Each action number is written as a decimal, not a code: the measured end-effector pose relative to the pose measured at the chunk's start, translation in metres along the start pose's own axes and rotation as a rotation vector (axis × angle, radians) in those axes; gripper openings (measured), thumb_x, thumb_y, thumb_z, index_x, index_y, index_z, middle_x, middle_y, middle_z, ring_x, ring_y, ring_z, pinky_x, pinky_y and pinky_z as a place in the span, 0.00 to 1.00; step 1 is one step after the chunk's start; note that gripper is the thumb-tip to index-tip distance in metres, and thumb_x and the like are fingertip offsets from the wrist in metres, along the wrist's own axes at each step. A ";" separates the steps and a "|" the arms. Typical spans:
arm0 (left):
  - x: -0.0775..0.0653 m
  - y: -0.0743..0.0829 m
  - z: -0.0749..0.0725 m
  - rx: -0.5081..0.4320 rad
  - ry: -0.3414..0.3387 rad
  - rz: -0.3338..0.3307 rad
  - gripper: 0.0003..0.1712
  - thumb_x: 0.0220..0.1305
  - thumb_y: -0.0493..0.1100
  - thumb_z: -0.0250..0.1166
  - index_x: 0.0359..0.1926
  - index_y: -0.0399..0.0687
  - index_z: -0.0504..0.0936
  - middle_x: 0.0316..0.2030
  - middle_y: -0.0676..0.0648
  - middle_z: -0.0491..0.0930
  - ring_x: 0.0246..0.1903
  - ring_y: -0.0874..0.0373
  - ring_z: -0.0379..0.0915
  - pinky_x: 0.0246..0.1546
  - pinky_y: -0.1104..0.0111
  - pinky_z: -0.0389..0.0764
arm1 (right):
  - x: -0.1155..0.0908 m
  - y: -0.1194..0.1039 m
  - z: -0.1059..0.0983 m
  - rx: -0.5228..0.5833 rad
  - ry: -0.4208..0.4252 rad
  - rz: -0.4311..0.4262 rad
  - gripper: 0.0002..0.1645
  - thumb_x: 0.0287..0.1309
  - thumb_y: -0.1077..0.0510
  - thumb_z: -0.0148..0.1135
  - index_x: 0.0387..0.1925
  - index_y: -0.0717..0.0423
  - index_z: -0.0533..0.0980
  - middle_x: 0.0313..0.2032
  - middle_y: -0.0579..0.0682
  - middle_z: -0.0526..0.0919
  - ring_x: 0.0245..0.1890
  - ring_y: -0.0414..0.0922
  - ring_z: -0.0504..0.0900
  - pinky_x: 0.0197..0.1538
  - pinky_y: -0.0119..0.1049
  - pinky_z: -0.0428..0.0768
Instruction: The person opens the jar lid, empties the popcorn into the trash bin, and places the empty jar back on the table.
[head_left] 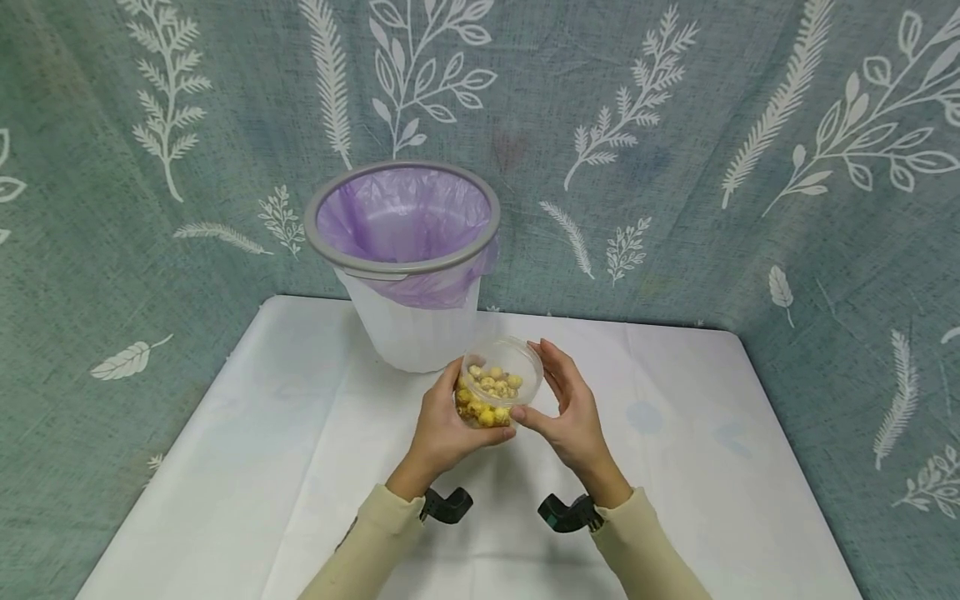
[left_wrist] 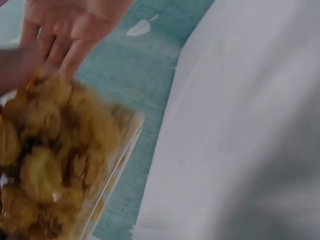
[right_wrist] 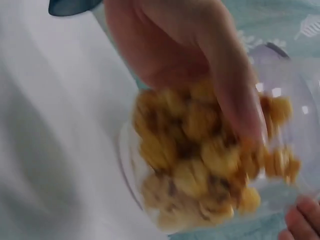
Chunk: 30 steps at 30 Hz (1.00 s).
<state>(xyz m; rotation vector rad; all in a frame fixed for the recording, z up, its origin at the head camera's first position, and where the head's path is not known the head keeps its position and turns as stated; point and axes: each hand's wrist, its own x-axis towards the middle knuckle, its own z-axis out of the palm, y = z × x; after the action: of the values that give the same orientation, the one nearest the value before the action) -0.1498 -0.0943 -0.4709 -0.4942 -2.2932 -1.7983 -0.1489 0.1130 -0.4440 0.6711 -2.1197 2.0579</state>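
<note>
A clear plastic jar (head_left: 483,410) of yellow popcorn (left_wrist: 42,170) is held above the table, its round translucent top tilted toward the head camera. My left hand (head_left: 444,425) grips the jar's side, the thumb across its near face; in the right wrist view that thumb (right_wrist: 237,107) lies over the popcorn. With thumb and fingers apart, my right hand (head_left: 562,417) holds the rim of the clear lid (head_left: 528,375) from the right. Part of the right hand (left_wrist: 75,20) shows blurred behind the jar in the left wrist view.
A white bin (head_left: 408,333) with a grey rim and purple liner (head_left: 405,217) stands behind the jar, slightly left. A white cloth (head_left: 675,433) covers the table. Leaf-patterned curtains (head_left: 645,92) enclose its back and sides.
</note>
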 end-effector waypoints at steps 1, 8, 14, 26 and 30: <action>-0.001 -0.001 0.002 0.008 0.029 0.000 0.61 0.37 0.44 0.91 0.72 0.42 0.69 0.63 0.45 0.79 0.61 0.53 0.77 0.66 0.51 0.76 | -0.001 0.000 0.003 -0.016 0.032 0.010 0.60 0.58 0.49 0.81 0.81 0.60 0.56 0.77 0.58 0.65 0.79 0.55 0.60 0.80 0.53 0.55; -0.003 -0.005 0.015 0.104 0.137 0.023 0.62 0.36 0.47 0.92 0.72 0.39 0.69 0.63 0.41 0.78 0.61 0.48 0.76 0.65 0.47 0.75 | -0.006 0.001 0.022 -0.062 0.152 0.064 0.59 0.55 0.62 0.81 0.80 0.64 0.56 0.77 0.60 0.62 0.79 0.56 0.60 0.80 0.56 0.53; -0.004 -0.003 0.014 0.116 0.123 0.034 0.62 0.35 0.47 0.92 0.71 0.40 0.70 0.62 0.42 0.79 0.59 0.49 0.77 0.63 0.47 0.76 | -0.004 0.001 0.025 -0.075 0.185 0.070 0.59 0.52 0.64 0.82 0.79 0.64 0.58 0.75 0.58 0.66 0.77 0.53 0.64 0.80 0.49 0.56; -0.001 0.006 -0.005 0.006 -0.081 0.004 0.60 0.37 0.45 0.91 0.72 0.45 0.70 0.62 0.45 0.79 0.60 0.54 0.76 0.66 0.50 0.75 | 0.001 -0.004 0.000 0.015 -0.045 0.005 0.55 0.56 0.63 0.80 0.79 0.59 0.60 0.75 0.58 0.68 0.76 0.53 0.65 0.79 0.55 0.57; 0.000 0.009 -0.011 -0.024 -0.153 -0.020 0.59 0.36 0.44 0.92 0.71 0.48 0.71 0.60 0.49 0.81 0.60 0.54 0.77 0.66 0.49 0.73 | 0.003 -0.007 -0.011 0.059 -0.147 -0.010 0.54 0.58 0.58 0.80 0.80 0.56 0.60 0.75 0.58 0.67 0.75 0.55 0.65 0.78 0.51 0.60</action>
<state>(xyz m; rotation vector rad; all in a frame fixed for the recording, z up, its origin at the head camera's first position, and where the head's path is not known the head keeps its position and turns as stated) -0.1468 -0.1031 -0.4606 -0.6357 -2.3862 -1.8596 -0.1519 0.1232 -0.4356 0.8647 -2.1327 2.1346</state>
